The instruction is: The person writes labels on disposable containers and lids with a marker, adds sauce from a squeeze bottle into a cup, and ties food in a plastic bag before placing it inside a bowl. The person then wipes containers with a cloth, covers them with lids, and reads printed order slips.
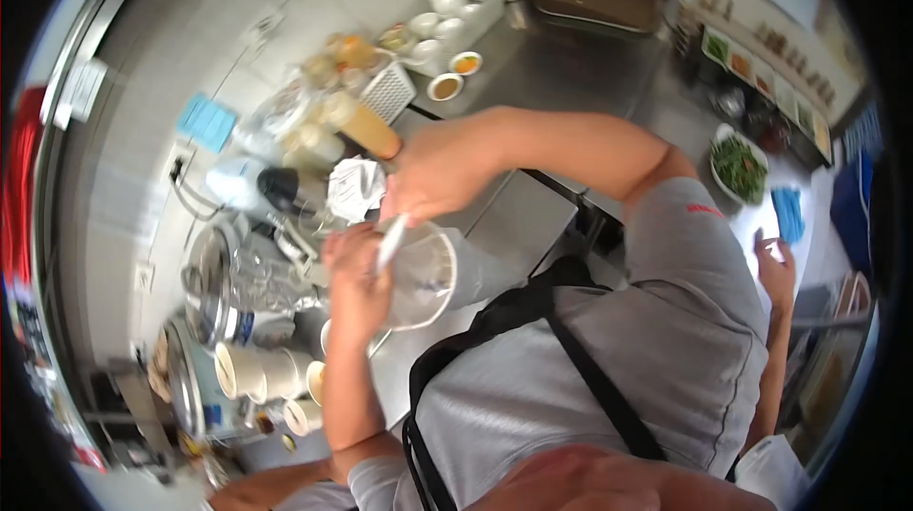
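My right hand [437, 173] is closed around one end of a narrow white piece [391, 243], which may be a handle; its kind is unclear. My left hand [359, 269] meets it at the other end, fingers curled; what they grip is hidden. Beneath and beside both hands is a clear, wide-mouthed container [418, 288] with a pale round rim, tilted towards me. Close to my right knuckles stands a crumpled white wrapped bundle [357, 190]. Behind it is a bottle of orange-brown liquid [363, 126].
Stacked cream cups [262, 371] and clear plastic ware [262, 278] stand on the left. Farther back are a white basket [388, 93] and small sauce bowls [445, 86]. A co-worker's hand [775, 269] is near a bowl of greens [739, 167]; others' hands show at the top.
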Available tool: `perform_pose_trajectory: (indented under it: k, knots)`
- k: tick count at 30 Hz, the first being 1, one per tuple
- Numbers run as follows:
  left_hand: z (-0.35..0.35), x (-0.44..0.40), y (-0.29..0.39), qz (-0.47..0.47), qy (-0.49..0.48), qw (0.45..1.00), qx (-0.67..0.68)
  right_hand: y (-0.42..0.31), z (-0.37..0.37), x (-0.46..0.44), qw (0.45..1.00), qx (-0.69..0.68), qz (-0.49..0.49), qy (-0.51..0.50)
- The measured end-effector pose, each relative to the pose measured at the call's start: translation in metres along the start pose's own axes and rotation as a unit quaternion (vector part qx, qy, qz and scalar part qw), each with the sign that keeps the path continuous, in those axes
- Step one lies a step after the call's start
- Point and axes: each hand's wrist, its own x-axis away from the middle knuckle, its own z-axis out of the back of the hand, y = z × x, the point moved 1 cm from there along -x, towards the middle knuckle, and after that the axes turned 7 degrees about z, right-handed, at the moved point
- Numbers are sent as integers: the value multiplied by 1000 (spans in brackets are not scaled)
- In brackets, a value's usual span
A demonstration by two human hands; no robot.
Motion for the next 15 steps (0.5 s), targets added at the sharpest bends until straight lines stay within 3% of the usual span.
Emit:
perform_pose_trajectory:
  k: [1, 4, 6, 7, 10, 13, 15]
  knots:
    - [16, -10, 13, -17, 6, 1000, -15, -2, 10, 6, 996, 18, 40, 83]
    - [57, -36, 62, 15, 32, 999, -36, 3, 33, 13, 974, -138, 34, 176]
    - [75, -59, 76, 11, 56, 998, -41, 23, 44, 4, 931, -236, 106, 258]
    - [83, -73, 85, 53, 52, 997, -17, 34, 48, -6, 902, -279, 136, 301]
    - [93, -111, 109, 45, 63, 996, -51, 55, 50, -53, 746, -458, 261, 407]
    - [97, -137, 94, 34, 103, 994, -30, 46, 41, -111, 547, -632, 329, 439]
    - [89, -146, 81, 22, 199, 963, -181, 28, 32, -146, 389, -734, 338, 443]
